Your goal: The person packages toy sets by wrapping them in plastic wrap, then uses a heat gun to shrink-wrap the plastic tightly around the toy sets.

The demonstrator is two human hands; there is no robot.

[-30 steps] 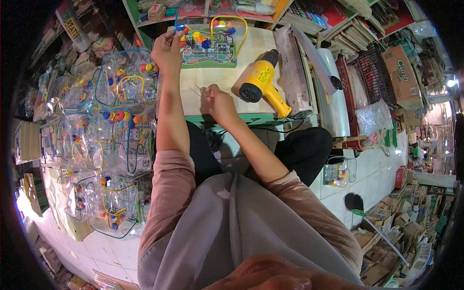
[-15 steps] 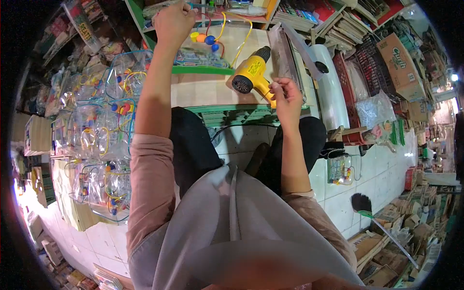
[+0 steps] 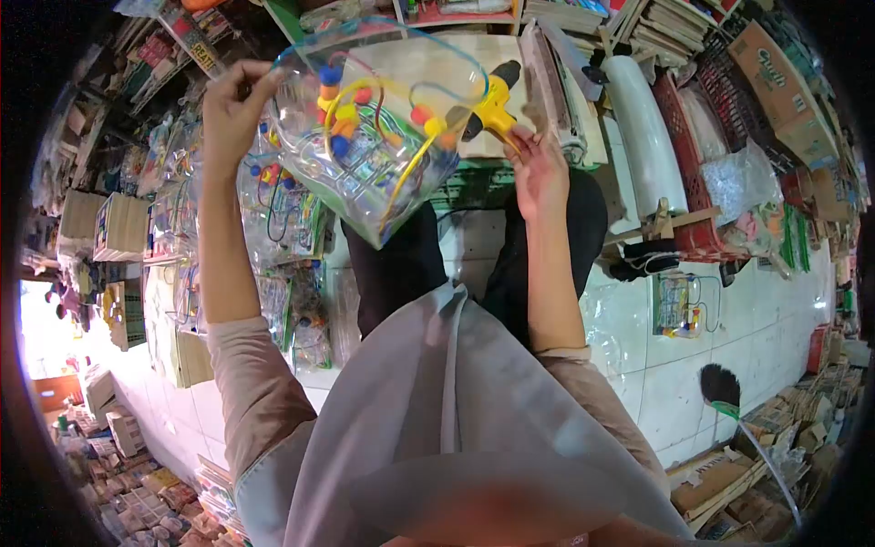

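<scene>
My left hand point(image 3: 239, 114) is closed on the upper left edge of a bead maze toy point(image 3: 344, 123) in a clear plastic wrap point(image 3: 378, 214). The toy has colored wires, red, blue, yellow and orange beads, and a printed base; it is tilted and raised over the table's near edge. My right hand point(image 3: 540, 169) has its fingers closed at the handle of a yellow and black heat gun point(image 3: 495, 105). The gun's nozzle points away from me, and the plastic partly covers its rear end.
The pale tabletop point(image 3: 447, 55) lies beyond the toy. More wrapped bead mazes point(image 3: 283, 214) are stacked at the left, and another bead maze point(image 3: 676, 305) is on the tiled floor at the right. A roll of clear film point(image 3: 643, 137), red crates point(image 3: 688, 173) and a broom point(image 3: 722, 387) are also at the right.
My left hand has come back and to the left, lifting the wrapped bead maze off the table. My right hand stays at the heat gun's handle. The view has shifted.
</scene>
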